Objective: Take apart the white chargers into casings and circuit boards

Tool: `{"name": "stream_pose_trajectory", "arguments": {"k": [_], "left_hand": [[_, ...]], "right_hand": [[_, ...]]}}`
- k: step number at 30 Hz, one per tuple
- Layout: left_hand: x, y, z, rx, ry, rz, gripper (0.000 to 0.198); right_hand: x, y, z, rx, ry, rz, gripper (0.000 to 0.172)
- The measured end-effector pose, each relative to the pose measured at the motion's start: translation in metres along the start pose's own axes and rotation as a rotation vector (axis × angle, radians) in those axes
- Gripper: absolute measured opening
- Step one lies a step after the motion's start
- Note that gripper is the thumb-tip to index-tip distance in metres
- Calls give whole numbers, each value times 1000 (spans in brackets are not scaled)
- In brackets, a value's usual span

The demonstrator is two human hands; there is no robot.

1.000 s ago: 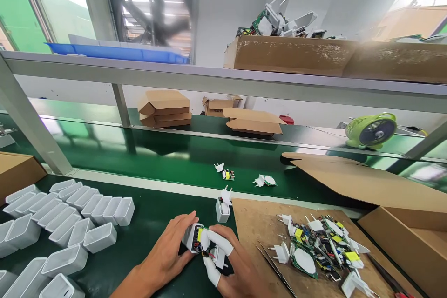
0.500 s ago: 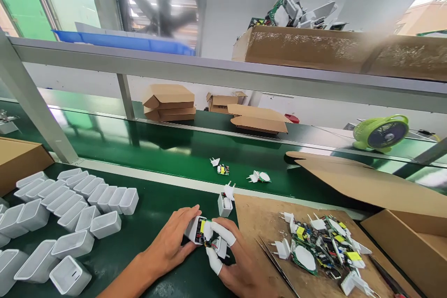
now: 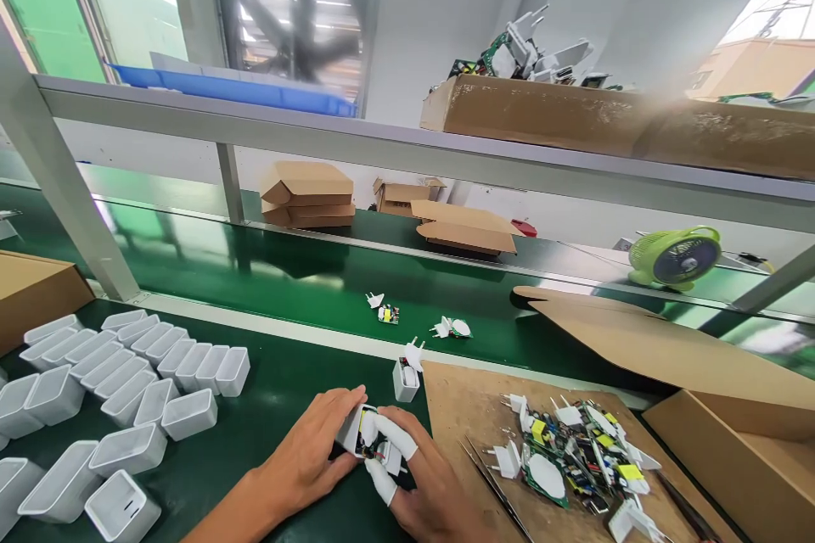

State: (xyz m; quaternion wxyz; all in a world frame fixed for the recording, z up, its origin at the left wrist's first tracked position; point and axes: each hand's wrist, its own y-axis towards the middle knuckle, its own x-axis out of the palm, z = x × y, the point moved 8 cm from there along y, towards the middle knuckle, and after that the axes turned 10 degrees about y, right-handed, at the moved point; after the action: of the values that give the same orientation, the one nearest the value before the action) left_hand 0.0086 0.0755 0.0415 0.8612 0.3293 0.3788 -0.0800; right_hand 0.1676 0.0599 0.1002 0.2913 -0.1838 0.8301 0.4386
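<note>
My left hand (image 3: 311, 445) grips a white plastic charger case (image 3: 349, 431), its open end facing right. White finger covers sit on the thumb and forefinger of my right hand (image 3: 424, 471). Those fingers pinch a circuit board (image 3: 368, 431) with a yellow-wrapped part, partly inside the case mouth. A white plug piece (image 3: 390, 458) hangs beside it, under my right fingers. Just beyond my hands stands another white case (image 3: 406, 382) with a board inside and a plug piece (image 3: 413, 352) on top.
Rows of white cases (image 3: 127, 356) lie at left. On the brown board (image 3: 446, 390) at right are heaped circuit boards (image 3: 579, 450) and tweezers (image 3: 493, 488). Two board assemblies (image 3: 388, 314) lie on the green belt (image 3: 306, 271). An open carton (image 3: 732, 441) borders the right side; a shelf (image 3: 382, 131) crosses above.
The circuit board sits deeper in the case, pushed left by my right fingers. Both assemblies on the green belt have drifted left. The whole view has shifted slightly.
</note>
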Motion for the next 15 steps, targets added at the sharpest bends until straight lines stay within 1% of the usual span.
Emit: {"name": "stream_pose_trajectory", "arguments": {"k": [2, 3, 5, 6, 8, 10, 11, 13, 15], "left_hand": [[5, -2, 1, -18, -38, -38, 84], [9, -3, 0, -45, -62, -59, 86], [16, -5, -5, -127, -117, -110, 89], [19, -6, -8, -169, -144, -133, 88], [25, -7, -12, -230, -194, -172, 87], [28, -8, -15, -260, -232, -196, 86], [28, -8, -17, -270, -244, -199, 85], [29, -7, -22, -285, -270, -205, 84], [31, -4, -26, -261, -302, -211, 85]], "right_hand": [[-5, 2, -2, -11, -17, -29, 56], [-11, 4, -1, -9, -35, -25, 57], [-30, 11, 10, 21, -63, 21, 54], [-42, 16, 22, 56, -76, 54, 51], [-67, 27, 57, 183, -107, 95, 47], [-86, 39, 105, 360, -151, 74, 46], [-93, 46, 127, 412, -168, 54, 46], [-100, 58, 169, 474, -191, -8, 50], [-99, 69, 204, 519, -208, -79, 51]]}}
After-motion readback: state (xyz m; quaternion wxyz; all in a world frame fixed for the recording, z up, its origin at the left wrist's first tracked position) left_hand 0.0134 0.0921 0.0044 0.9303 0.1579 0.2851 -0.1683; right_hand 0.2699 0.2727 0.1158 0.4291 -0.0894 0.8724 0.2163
